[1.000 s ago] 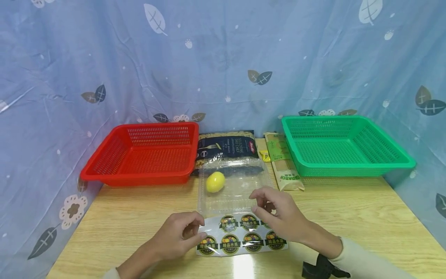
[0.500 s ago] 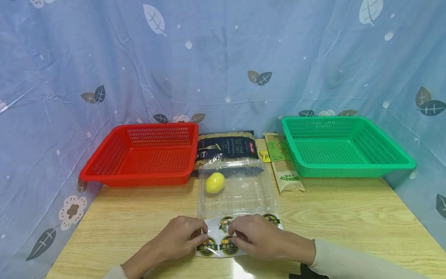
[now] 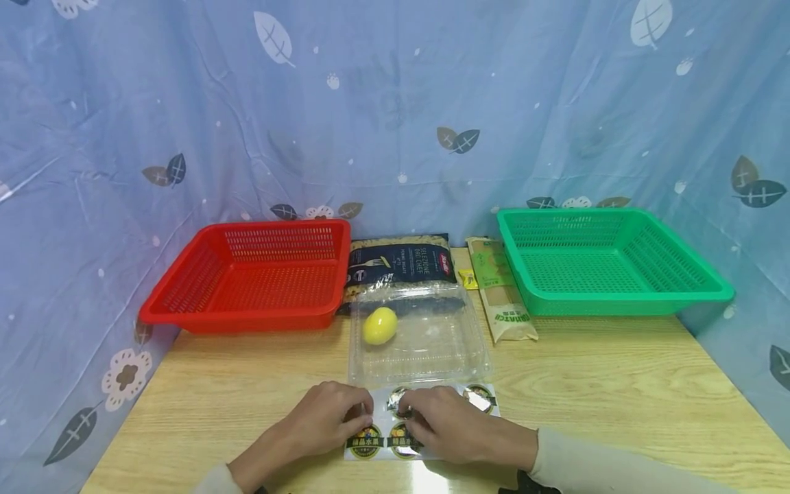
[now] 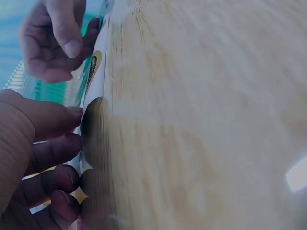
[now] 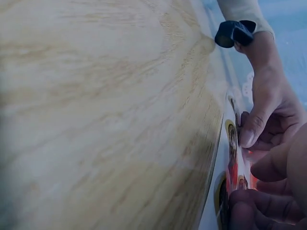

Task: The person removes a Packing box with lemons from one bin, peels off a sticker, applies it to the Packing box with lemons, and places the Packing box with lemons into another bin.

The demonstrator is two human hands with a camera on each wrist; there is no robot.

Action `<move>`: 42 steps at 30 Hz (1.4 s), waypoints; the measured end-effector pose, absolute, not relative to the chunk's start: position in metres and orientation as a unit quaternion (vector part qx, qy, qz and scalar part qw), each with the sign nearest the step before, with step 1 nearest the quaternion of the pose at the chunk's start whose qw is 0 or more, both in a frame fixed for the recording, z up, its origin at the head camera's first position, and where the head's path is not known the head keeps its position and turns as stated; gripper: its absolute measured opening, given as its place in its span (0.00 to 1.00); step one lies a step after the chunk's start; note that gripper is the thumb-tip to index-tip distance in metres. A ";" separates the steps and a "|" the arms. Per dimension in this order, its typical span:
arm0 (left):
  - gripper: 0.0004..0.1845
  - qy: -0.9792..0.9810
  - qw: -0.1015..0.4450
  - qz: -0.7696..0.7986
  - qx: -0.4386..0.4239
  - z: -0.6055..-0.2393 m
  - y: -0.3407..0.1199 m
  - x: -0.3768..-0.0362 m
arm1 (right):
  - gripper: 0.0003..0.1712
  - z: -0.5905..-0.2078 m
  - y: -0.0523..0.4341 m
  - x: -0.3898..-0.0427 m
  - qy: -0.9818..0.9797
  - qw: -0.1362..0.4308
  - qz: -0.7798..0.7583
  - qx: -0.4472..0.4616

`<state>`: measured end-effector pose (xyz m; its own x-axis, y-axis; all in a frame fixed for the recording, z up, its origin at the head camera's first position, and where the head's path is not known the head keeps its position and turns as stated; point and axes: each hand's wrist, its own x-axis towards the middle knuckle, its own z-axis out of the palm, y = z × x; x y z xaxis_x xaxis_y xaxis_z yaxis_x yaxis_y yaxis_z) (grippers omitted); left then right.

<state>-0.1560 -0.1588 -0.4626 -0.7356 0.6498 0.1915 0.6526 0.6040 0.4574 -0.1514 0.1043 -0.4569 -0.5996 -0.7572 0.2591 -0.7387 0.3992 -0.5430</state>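
Head view: a sticker sheet (image 3: 426,420) lies flat on the wooden table (image 3: 617,398) at its near edge, just in front of a clear plastic clamshell box (image 3: 420,336) with a yellow lemon-like fruit (image 3: 380,325) inside. The left hand (image 3: 324,420) has its fingers curled onto the sheet's left part, thumb and fingertips pinching or pinning that edge. The right hand (image 3: 450,427) lies on the middle of the sheet with fingers bent, working at one of the round labels; whether a label is already lifted cannot be told.

In the left wrist view the left hand's fingers (image 4: 53,153) rest against the edge of the sheet (image 4: 93,139). In the right wrist view the opposite thumb (image 5: 254,127) presses the glossy sheet (image 5: 230,158) down.

The sheet looks thin, light and limp, with a shiny backing that is likely slippery, so it would probably slide or curl if pulled without being pinned. The labels seem small and sticky, and liable to crease or fold onto themselves. A sensible hold is one hand flat or pinching on the backing near the chosen label, while a fingertip or nail catches the label's rim.

Farther back stand a red basket (image 3: 247,274) on the left and a green basket (image 3: 611,264) on the right. Between them lie a dark pasta bag (image 3: 401,261) and a tan noodle packet (image 3: 501,288).
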 end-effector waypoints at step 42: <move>0.28 -0.908 -0.097 -0.222 -0.342 -0.454 -0.156 -0.161 | 0.28 -0.455 0.100 -0.161 0.891 0.103 -0.252 -0.364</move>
<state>-0.1607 -0.1564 -0.4537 -0.7467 0.6648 -0.0242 0.5789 0.6673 0.4687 -0.1611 0.1002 -0.4545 -0.7131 -0.7010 -0.0005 -0.5969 0.6076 -0.5240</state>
